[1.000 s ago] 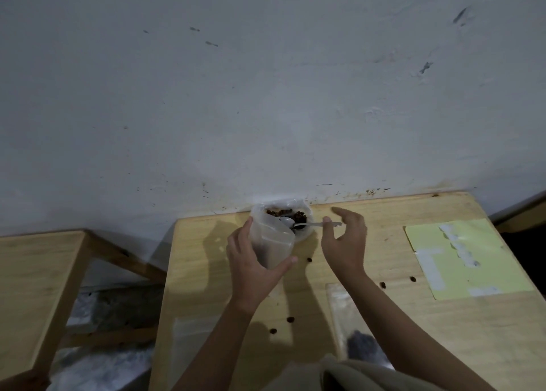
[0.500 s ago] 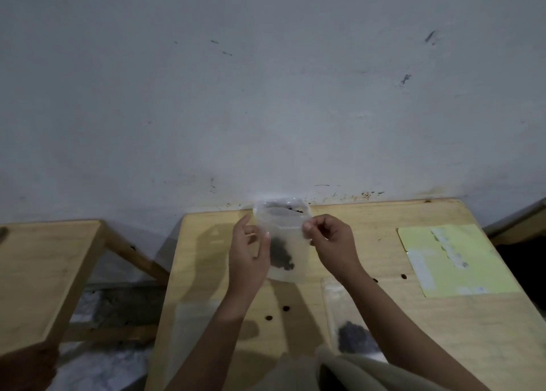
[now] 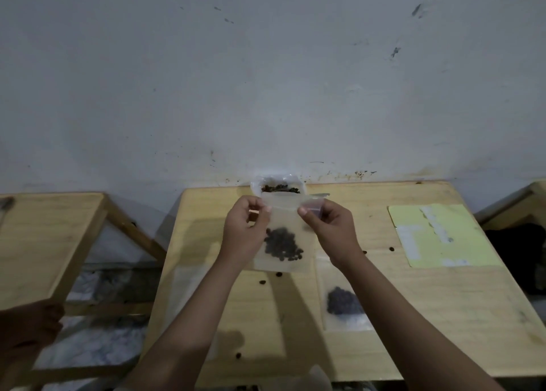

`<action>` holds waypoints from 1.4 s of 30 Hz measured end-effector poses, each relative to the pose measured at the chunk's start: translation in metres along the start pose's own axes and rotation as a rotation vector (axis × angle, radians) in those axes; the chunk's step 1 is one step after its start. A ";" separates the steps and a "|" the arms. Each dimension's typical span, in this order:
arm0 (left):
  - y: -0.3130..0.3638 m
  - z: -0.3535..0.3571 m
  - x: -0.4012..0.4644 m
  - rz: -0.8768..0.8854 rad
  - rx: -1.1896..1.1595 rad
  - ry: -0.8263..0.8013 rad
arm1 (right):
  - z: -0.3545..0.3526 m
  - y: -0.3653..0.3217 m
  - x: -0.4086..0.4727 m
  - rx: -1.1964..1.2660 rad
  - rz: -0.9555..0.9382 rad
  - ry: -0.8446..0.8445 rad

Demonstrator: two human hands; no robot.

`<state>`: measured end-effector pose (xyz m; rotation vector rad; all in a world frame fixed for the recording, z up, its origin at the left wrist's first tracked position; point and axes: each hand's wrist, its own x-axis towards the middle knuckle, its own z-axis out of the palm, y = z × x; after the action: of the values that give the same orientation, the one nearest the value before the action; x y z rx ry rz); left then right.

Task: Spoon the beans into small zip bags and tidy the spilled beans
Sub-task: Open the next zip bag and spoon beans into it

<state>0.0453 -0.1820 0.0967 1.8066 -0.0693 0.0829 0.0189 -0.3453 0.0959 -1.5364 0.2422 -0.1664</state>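
A clear zip bag [image 3: 282, 222] with dark beans at its bottom hangs upright above the wooden table [image 3: 413, 316]. My left hand [image 3: 246, 231] pinches its top left corner and my right hand [image 3: 329, 228] pinches its top right corner. Behind the bag, against the wall, stands a clear container of beans [image 3: 279, 186], with a spoon handle [image 3: 319, 196] sticking out to the right. A second filled zip bag [image 3: 344, 302] lies flat on the table under my right forearm. Several loose beans [image 3: 261, 282] lie scattered on the tabletop.
A yellow sheet with white tape strips [image 3: 440, 237] lies at the table's right. Empty clear bags [image 3: 183, 290] lie at the table's left edge. A second wooden table [image 3: 44, 242] stands to the left across a gap. The wall is close behind.
My right hand let go of the spoon, which stays in the container, and took the bag's top right corner. Both hands have drawn the bag nearer and lower, flat between them.
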 end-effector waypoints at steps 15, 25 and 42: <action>0.014 0.006 -0.026 0.088 0.047 -0.085 | -0.009 -0.009 -0.028 -0.012 -0.084 0.030; 0.031 0.030 -0.034 0.015 -0.064 -0.185 | -0.035 -0.010 -0.037 0.031 -0.060 0.011; 0.034 0.068 -0.037 -0.042 -0.183 -0.212 | -0.061 -0.012 -0.039 0.078 -0.034 0.064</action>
<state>0.0063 -0.2563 0.1099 1.6276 -0.1845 -0.1413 -0.0338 -0.3947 0.1086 -1.4593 0.2576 -0.2497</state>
